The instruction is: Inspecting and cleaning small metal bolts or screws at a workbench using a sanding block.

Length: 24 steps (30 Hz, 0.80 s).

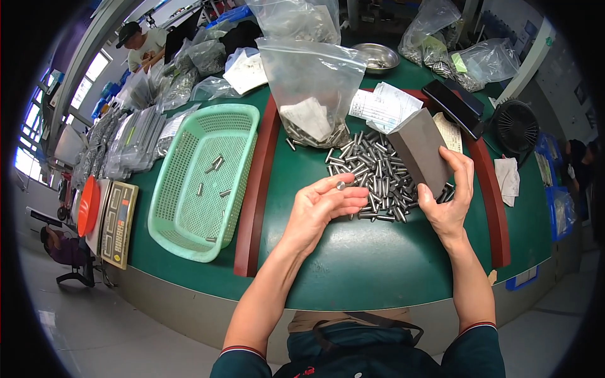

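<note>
My left hand [318,208] holds a short metal pin [341,185], its round end showing between thumb and fingers. In my right hand [450,201] is a dark grey rectangular block [419,151], tilted and gripped at its lower right end. A heap of short shiny metal pins [381,183] lies on the green tabletop [328,271] between and beyond my hands. The block hides part of the heap. Left of my hands stands a light green perforated plastic basket [164,217] with several pins lying in it.
Dark red bars [255,214] flank the pins. Behind them stands a clear plastic bag [309,69] of metal parts. Papers [384,107], a phone [450,110] and a small black fan [515,129] lie right. A scale [118,223] stands left; a person [145,50] sits far left.
</note>
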Available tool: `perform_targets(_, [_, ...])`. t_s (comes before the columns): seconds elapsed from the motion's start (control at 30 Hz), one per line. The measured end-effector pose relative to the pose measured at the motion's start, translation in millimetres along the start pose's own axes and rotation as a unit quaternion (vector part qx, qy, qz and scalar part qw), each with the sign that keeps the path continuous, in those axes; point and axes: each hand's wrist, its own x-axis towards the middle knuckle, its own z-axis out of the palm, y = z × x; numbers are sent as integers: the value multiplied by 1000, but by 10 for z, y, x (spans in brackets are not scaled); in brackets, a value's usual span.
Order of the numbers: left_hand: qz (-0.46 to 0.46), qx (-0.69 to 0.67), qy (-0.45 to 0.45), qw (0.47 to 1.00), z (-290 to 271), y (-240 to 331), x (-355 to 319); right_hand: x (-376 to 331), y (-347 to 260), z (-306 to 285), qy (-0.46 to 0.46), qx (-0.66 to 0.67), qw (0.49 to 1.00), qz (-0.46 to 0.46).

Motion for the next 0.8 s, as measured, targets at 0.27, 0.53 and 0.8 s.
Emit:
perform_targets(0.27, [63, 170, -7, 983, -69, -93, 8, -9, -18, 0, -6, 6, 1000, 6])
perform_targets(0.53, [256, 353, 46, 899, -71, -133, 42, -23, -46, -1, -21, 11, 1000, 3])
perform_targets(0.8, [119, 239, 1, 964, -31, -148, 9, -63, -75, 14, -32, 25, 999, -6])
